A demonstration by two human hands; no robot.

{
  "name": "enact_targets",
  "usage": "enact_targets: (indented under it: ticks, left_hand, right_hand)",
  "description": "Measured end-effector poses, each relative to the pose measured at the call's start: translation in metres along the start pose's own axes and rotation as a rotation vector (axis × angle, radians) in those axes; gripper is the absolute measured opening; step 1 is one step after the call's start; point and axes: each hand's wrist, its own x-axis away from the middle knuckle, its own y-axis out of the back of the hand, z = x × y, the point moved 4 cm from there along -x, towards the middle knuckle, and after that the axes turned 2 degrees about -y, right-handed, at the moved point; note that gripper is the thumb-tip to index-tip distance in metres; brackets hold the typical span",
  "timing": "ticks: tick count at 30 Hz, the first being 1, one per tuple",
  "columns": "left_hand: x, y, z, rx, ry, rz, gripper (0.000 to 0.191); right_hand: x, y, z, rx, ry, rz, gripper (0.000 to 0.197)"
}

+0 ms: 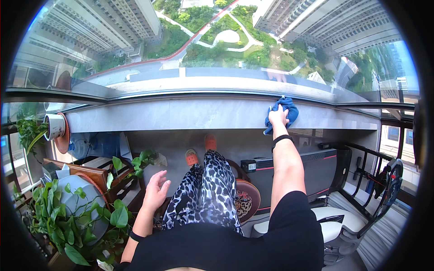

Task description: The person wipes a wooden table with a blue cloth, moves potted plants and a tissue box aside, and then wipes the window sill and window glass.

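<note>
My right hand [278,117] is pressed on a bunched blue cloth [291,110], its fingers bent into the fabric. The cloth lies on the right part of a grey stone windowsill [203,113], reaching the dark lower frame of the window at its far side. Beyond the sill, the large window pane [223,76] faintly reflects the hand. My left hand [157,190] hangs over the floor to the left of my patterned trousers, holding nothing, with its thumb apart from the fingers.
A potted plant [55,127] stands at the sill's left end. A leafy trailing plant [61,216] and a wooden chair [125,179] are at left. Behind my right arm are a treadmill [315,172] and a white seat [334,223]. A round patterned stool [249,200] stands beside my legs.
</note>
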Motion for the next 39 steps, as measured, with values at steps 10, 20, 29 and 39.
enact_targets:
  ticks: [10, 20, 29, 39]
  left_hand:
    - [-0.009, -0.007, -0.016, 0.002, -0.111, 0.121, 0.042]
    - [-0.001, 0.061, -0.029, 0.021, -0.132, -0.092, 0.043]
    - [-0.011, 0.057, -0.077, 0.139, -0.247, -0.065, 0.044]
    - [-0.006, 0.023, -0.222, 0.789, -0.4, 0.435, 0.046]
  right_hand:
    - [0.272, -0.09, 0.095, 0.038, 1.077, 0.535, 0.039]
    - [0.27, -0.029, 0.056, -0.612, 0.528, 0.825, 0.042]
    - [0.255, 0.072, 0.045, -1.317, 0.374, 1.333, 0.036]
    - [0.303, 0.154, 0.086, -1.238, 0.635, 1.303, 0.045]
